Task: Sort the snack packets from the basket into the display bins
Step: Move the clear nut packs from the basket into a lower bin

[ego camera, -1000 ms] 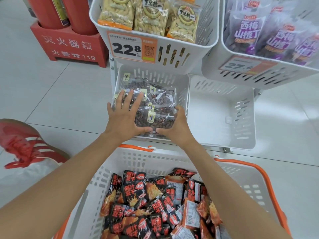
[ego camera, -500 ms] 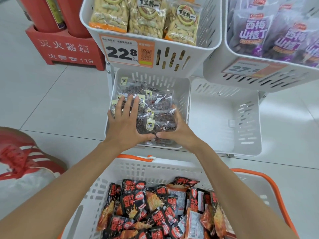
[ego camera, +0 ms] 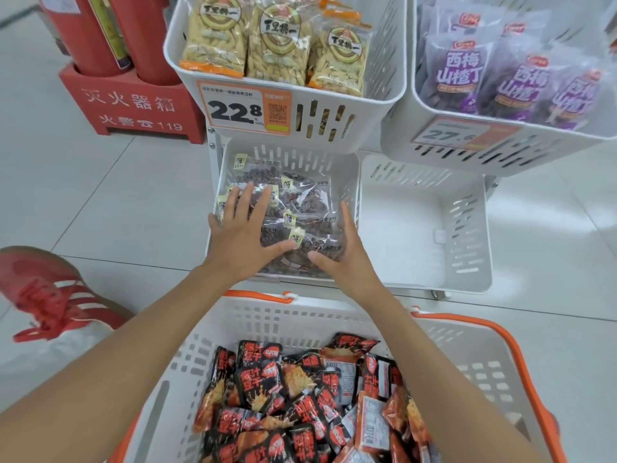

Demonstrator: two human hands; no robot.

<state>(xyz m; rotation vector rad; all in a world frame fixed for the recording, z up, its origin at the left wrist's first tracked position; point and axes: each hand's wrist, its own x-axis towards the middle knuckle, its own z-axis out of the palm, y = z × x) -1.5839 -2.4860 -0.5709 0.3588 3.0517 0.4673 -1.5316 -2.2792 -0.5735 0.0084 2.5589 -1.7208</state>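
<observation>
A white basket [ego camera: 300, 315] with orange handles stands close in front of me, holding several red-and-black snack packets [ego camera: 293, 392]. Beyond it, the lower left display bin [ego camera: 347, 162] holds several clear packets of dark brown snacks [ego camera: 303, 202]. My left hand [ego camera: 243, 235] lies flat on those clear packets with fingers spread and straight. My right hand [ego camera: 344, 252] is at the packets' right side, fingers straight, thumb pointing left; whether it touches them is unclear. Neither hand grips anything.
The lower right bin [ego camera: 424, 228] is white with nothing in it. Above are a bin of yellow snack bags [ego camera: 277, 45] priced 22.8 and a bin of purple bags [ego camera: 500, 78]. A red fire-extinguisher box [ego camera: 133, 108] stands at the left, a red shoe [ego camera: 43, 295] near the basket.
Both hands have loosened from the clear packets. My right hand's fingers straightened and drew back a little, and the left hand stays flat on top. The view shifted slightly.
</observation>
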